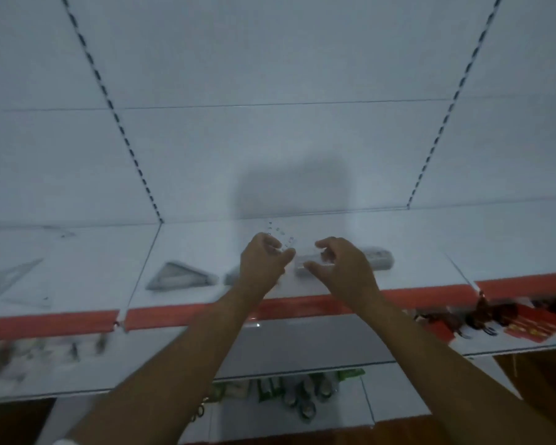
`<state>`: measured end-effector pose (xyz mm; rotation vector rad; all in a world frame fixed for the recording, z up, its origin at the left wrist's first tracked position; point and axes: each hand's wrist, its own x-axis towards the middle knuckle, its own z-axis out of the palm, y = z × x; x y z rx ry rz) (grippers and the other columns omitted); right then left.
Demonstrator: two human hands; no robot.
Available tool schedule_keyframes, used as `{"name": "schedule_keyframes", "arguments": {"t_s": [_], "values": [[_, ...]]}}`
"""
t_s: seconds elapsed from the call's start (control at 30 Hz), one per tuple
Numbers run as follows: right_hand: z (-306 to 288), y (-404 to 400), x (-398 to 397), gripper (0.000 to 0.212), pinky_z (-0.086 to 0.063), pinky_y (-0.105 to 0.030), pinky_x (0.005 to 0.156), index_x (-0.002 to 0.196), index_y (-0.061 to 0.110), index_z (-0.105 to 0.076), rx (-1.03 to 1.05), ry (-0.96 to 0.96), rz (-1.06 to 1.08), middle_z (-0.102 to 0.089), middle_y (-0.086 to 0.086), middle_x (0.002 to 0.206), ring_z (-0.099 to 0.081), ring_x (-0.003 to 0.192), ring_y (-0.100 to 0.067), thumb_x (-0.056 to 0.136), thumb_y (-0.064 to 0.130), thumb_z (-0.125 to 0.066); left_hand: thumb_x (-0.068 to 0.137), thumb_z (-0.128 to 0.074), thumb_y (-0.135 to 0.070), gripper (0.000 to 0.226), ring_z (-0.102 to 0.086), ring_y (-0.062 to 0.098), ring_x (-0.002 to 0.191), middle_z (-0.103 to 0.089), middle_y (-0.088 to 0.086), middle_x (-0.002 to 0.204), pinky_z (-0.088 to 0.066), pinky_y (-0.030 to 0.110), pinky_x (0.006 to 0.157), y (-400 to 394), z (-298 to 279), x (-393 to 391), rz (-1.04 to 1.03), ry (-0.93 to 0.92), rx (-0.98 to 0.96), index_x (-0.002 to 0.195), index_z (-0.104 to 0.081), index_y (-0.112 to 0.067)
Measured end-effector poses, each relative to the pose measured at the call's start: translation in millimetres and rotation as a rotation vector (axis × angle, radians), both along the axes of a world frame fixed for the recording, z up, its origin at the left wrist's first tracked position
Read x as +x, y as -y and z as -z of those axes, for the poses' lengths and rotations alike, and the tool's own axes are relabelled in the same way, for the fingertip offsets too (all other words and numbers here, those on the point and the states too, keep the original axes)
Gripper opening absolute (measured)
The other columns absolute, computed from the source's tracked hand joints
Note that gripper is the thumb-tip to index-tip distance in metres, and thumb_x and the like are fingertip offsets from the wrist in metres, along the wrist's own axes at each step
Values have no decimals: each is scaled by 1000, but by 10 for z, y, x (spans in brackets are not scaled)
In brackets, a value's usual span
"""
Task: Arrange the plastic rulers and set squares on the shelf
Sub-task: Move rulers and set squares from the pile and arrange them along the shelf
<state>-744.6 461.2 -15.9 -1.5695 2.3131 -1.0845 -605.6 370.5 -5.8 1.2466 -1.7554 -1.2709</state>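
My left hand (264, 261) hovers over the middle of the white shelf (206, 239) and pinches a clear plastic ruler (281, 234), of which only faint printed marks show. Just right of it, my right hand (342, 266) curls its thumb and fingers round the left end of a bundle of clear rulers (377, 259) lying flat on the shelf. A stack of grey set squares (180, 277) lies left of my left hand. Another piece (233, 276) is partly hidden behind that wrist. The view is blurred.
The shelf has a red front strip (187, 316). The left bay holds more clear set squares (13, 281). Lower shelves carry hanging stationery (74, 348), red packs (527, 322) and tape rolls (305, 399). Slotted uprights (132, 155) run up the white back panel.
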Motion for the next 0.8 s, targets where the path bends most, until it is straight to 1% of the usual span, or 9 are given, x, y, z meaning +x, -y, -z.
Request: {"name": "schedule_keyframes", "arguments": {"t_s": [0.07, 0.17, 0.23, 0.27, 0.33, 0.47, 0.53, 0.63, 0.8], "values": [[77, 176, 136, 45, -47, -33, 84, 113, 20, -61, 8, -41, -53, -60, 5, 94, -57, 89, -12, 77, 45, -73, 80, -74, -22, 23, -62, 15, 58, -62, 2, 83, -54, 31, 60, 102, 48, 193, -70, 33, -27, 89, -54, -15], [156, 416, 326, 47, -39, -33, 87, 114, 26, -61, 73, -164, -89, -59, 6, 102, -54, 99, -13, 78, 55, -67, 82, -72, -19, 19, -61, 13, 64, -60, -2, 81, -57, 33, 67, 224, 117, 475, -146, 83, -18, 90, -55, -15], [186, 529, 452, 47, -31, -34, 90, 116, 30, -61, 118, -254, -86, -54, 5, 112, -48, 108, -15, 79, 58, -64, 80, -70, -13, 17, -63, 21, 72, -59, -1, 79, -58, 43, 73, 301, 176, 645, -181, 95, -23, 83, -54, -18], [203, 570, 511, 47, -29, -34, 92, 117, 31, -61, 141, -282, -77, -51, 4, 116, -44, 112, -15, 79, 59, -63, 79, -68, -11, 19, -63, 25, 75, -59, 1, 79, -57, 47, 73, 342, 208, 716, -197, 98, -18, 79, -52, -20], [246, 647, 595, 47, -24, -36, 95, 118, 34, -61, 177, -320, -49, -46, 4, 121, -39, 117, -16, 78, 60, -62, 77, -65, -8, 20, -65, 28, 77, -62, 5, 82, -57, 50, 70, 421, 255, 822, -205, 109, -8, 78, -51, -22], [344, 752, 652, 50, -22, -40, 100, 118, 38, -60, 256, -343, -17, -44, 6, 124, -35, 121, -16, 76, 65, -59, 81, -62, -7, 17, -66, 25, 78, -64, 6, 86, -58, 46, 73, 514, 339, 903, -181, 158, -25, 84, -52, -21], [380, 790, 647, 51, -22, -42, 102, 118, 39, -60, 288, -361, -10, -44, 6, 125, -35, 122, -16, 76, 67, -57, 78, -63, -5, 20, -66, 25, 78, -64, 6, 86, -58, 45, 73, 539, 379, 902, -140, 180, -26, 82, -53, -22], [416, 824, 649, 51, -19, -44, 105, 119, 39, -60, 312, -353, 12, -43, 5, 128, -34, 124, -17, 76, 67, -56, 75, -65, -1, 21, -65, 27, 75, -63, 5, 86, -58, 43, 70, 558, 391, 882, -50, 274, -60, 82, -54, -19], [420, 820, 672, 50, -16, -47, 109, 119, 39, -59, 338, -381, 5, -44, 7, 127, -35, 124, -16, 78, 65, -54, 75, -61, 0, 21, -65, 28, 77, -62, 5, 85, -58, 45, 69, 561, 417, 865, -45, 301, -87, 78, -53, -19]]}}
